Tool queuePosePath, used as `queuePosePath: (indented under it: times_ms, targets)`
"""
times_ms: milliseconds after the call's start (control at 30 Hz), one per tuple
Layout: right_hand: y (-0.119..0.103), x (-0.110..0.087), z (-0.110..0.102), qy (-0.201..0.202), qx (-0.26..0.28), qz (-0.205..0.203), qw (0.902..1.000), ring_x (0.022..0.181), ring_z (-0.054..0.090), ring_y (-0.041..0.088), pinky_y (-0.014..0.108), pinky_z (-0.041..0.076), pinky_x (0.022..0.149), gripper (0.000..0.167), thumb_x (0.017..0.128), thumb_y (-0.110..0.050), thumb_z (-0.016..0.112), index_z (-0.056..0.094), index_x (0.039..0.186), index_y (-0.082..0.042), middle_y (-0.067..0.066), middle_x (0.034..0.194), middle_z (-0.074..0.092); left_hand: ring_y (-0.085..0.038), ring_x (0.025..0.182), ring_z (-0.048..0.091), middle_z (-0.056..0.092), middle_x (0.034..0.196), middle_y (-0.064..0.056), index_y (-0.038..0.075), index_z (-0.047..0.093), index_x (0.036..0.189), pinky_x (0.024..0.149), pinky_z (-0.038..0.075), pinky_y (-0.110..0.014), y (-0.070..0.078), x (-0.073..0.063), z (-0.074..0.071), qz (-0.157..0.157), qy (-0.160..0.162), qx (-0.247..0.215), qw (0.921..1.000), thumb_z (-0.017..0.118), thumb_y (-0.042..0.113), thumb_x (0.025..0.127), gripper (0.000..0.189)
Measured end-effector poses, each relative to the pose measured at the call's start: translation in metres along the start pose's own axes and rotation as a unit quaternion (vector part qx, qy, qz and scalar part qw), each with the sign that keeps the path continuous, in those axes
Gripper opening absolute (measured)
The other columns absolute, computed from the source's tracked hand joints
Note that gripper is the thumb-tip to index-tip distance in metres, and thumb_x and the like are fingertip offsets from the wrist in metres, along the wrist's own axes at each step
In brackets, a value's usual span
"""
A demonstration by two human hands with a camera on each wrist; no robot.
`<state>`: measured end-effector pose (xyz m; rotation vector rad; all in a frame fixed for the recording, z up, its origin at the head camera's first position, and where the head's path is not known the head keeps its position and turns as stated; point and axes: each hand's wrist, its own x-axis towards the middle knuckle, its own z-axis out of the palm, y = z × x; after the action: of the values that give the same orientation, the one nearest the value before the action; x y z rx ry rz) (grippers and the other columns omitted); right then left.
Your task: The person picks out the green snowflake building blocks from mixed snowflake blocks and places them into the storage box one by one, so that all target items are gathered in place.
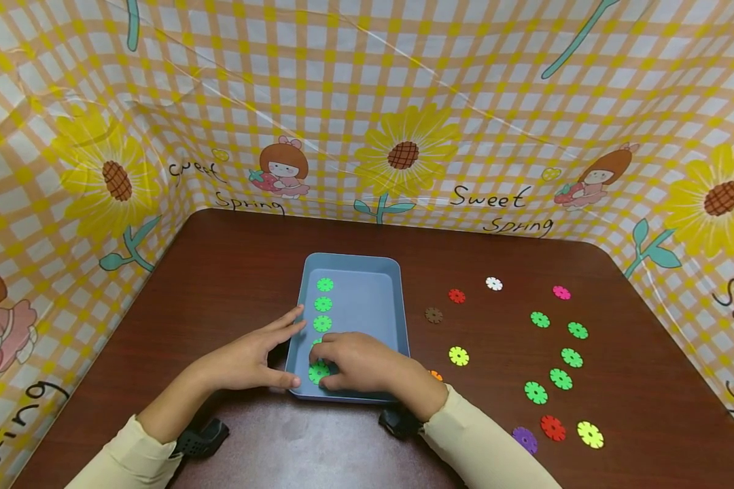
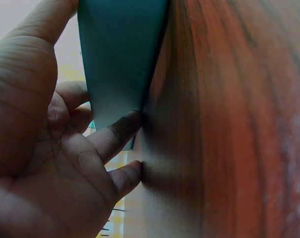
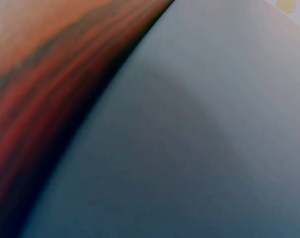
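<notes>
A blue-grey tray [image 1: 367, 285] lies on the table, with a column of green notched plastic discs [image 1: 322, 324] along its left side. My right hand [image 1: 357, 360] reaches over the near part of the tray, fingers curled down. Between its thumb and fingers it pinches the nearest green disc [image 1: 318, 373]; its fingers partly cover another disc behind. My left hand [image 1: 253, 353] rests against the tray's left wall, fingers spread, thumb at the near left corner. In the left wrist view, its fingers [image 2: 120, 131] touch the tray's outer wall [image 2: 122, 54]. The right wrist view shows only tray wall [image 3: 179, 148] and table.
Right of the tray, loose notched discs lie scattered: several green [image 1: 561, 378], two red [image 1: 552, 428], two yellow [image 1: 459, 356], a purple [image 1: 525, 440], a brown [image 1: 433, 315], a white [image 1: 494, 284], a pink [image 1: 561, 292] and a half-hidden orange [image 1: 435, 375]. Checked cloth [image 1: 404, 81] surrounds the table.
</notes>
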<state>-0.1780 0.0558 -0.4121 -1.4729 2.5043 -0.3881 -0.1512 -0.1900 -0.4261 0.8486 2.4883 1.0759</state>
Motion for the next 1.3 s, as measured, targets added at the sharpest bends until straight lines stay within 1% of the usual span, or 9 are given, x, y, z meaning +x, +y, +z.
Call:
queuePosePath:
  times_ms: [167,400,600,767,1033,1167,1300]
  targets:
    - [0.0,0.0,0.0,-0.002,0.002,0.002,1.0,0.077,0.051,0.004,0.023,0.046,0.072,0.02,0.088,-0.022,0.075,0.071,0.107,-0.017,-0.006,0.092,0.061,-0.028,0.149,0.017,0.006,0.167,-0.001,0.007,0.028,0.157,0.11,0.029,-0.057,0.0,0.0,0.0,-0.002,0.0,0.005,1.0,0.075,0.054,0.084,0.099]
    - [0.001,0.0,0.0,-0.012,0.005,0.003,0.9999,0.079,0.051,0.003,0.021,0.045,0.074,0.022,0.088,-0.022,0.075,0.071,0.108,-0.017,-0.007,0.094,0.06,-0.029,0.149,0.017,0.006,0.167,-0.003,0.006,0.027,0.157,0.11,0.029,-0.056,0.001,0.0,0.0,0.0,-0.001,-0.001,1.0,0.076,0.051,0.085,0.098]
    - [0.0,-0.001,-0.001,-0.015,-0.003,0.0,0.9999,0.081,0.053,0.006,0.024,0.047,0.076,0.021,0.088,-0.021,0.075,0.07,0.109,-0.015,-0.005,0.097,0.061,-0.029,0.149,0.017,0.005,0.167,-0.002,0.006,0.027,0.157,0.109,0.03,-0.057,0.001,-0.001,0.0,-0.003,-0.001,0.002,1.0,0.075,0.051,0.085,0.098]
    - [0.001,-0.002,0.0,-0.02,-0.004,0.0,0.9998,0.082,0.053,0.005,0.024,0.046,0.077,0.019,0.09,-0.019,0.074,0.07,0.108,-0.016,-0.005,0.097,0.061,-0.029,0.149,0.016,0.005,0.167,-0.002,0.007,0.027,0.157,0.109,0.03,-0.057,0.001,0.0,0.0,-0.003,-0.001,0.001,1.0,0.075,0.053,0.085,0.098]
    - [0.001,-0.004,-0.006,-0.032,0.012,-0.008,0.9994,0.085,0.053,0.005,0.022,0.046,0.079,0.023,0.091,-0.02,0.073,0.069,0.113,-0.015,-0.005,0.1,0.061,-0.031,0.149,0.015,0.005,0.167,-0.001,0.008,0.027,0.158,0.109,0.029,-0.059,0.001,-0.002,0.0,-0.008,-0.004,-0.003,1.0,0.075,0.05,0.085,0.097]
    - [-0.002,-0.009,-0.014,-0.036,0.038,-0.006,0.9986,0.088,0.056,0.008,0.023,0.046,0.081,0.026,0.092,-0.02,0.072,0.069,0.116,-0.012,-0.003,0.105,0.063,-0.03,0.149,0.015,0.005,0.167,-0.001,0.008,0.027,0.158,0.109,0.03,-0.058,0.001,-0.002,0.0,-0.01,-0.002,-0.005,0.9999,0.076,0.05,0.085,0.097]
    - [-0.003,-0.017,-0.024,-0.025,0.066,-0.001,0.9975,0.095,0.061,0.012,0.026,0.048,0.084,0.026,0.093,-0.019,0.07,0.068,0.117,-0.011,0.0,0.111,0.064,-0.031,0.149,0.016,0.005,0.167,-0.001,0.009,0.028,0.157,0.109,0.03,-0.059,0.001,-0.001,0.0,-0.006,0.001,-0.004,1.0,0.076,0.05,0.084,0.097]
